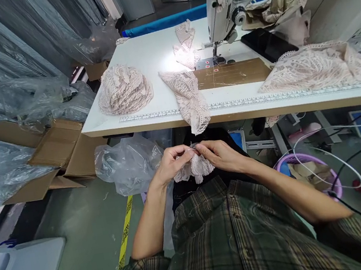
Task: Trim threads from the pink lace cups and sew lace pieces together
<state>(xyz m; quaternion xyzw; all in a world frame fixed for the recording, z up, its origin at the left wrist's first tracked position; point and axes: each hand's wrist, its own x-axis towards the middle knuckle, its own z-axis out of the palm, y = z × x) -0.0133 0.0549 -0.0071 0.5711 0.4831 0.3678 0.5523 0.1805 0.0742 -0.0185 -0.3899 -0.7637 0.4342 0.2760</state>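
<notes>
Over my lap, just below the table's front edge, both hands pinch a gathered piece of pale pink lace (196, 168). My left hand (171, 164) grips it from the left with thumb and fingers pressed together. My right hand (223, 154) pinches it from the right, its fingertips close to the left ones. Something thin and dark shows between the fingertips, too small to make out. Above the hands, a lace strip (190, 99) hangs over the table edge. Further back, more lace (185, 38) lies beside the needle of the sewing machine (221, 14).
A rounded lace pile (124, 90) sits on the white table (153, 48) at left, with another lace heap (320, 66) at right. A black flat object (269, 43) lies behind. Open cardboard boxes (57, 145), a plastic bag (128, 163) and a purple basket (337, 185) stand below.
</notes>
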